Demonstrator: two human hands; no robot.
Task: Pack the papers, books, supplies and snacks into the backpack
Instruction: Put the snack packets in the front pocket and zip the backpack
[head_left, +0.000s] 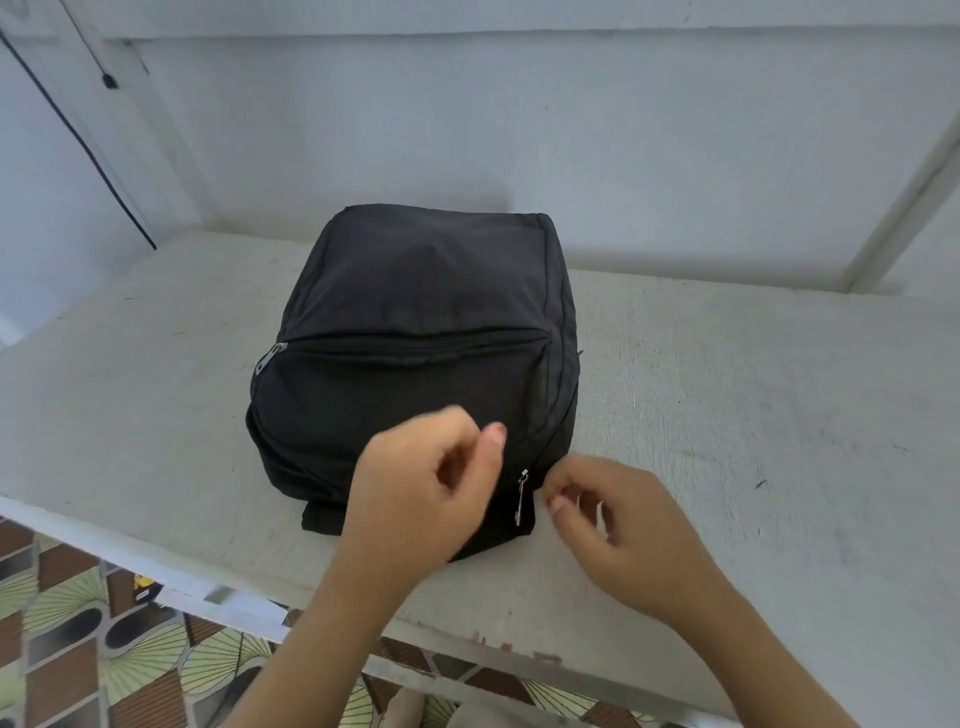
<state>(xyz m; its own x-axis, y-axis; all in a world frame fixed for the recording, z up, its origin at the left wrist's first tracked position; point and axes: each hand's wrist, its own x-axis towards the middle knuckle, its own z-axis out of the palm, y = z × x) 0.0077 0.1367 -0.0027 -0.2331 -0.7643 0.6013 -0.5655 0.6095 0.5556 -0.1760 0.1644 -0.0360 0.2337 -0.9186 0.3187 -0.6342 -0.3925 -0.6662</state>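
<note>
A black backpack lies flat on the white table, its zippers drawn closed. A metal zipper pull hangs at its near right corner. My left hand hovers over the bag's near edge with fingers loosely curled, holding nothing. My right hand sits just right of the zipper pull, fingers bent, a small gap between it and the pull. No papers, books, supplies or snacks are in sight.
A second zipper pull shows at the bag's left side. A black cable hangs along the wall at the left. Patterned floor tiles lie below the table's near edge.
</note>
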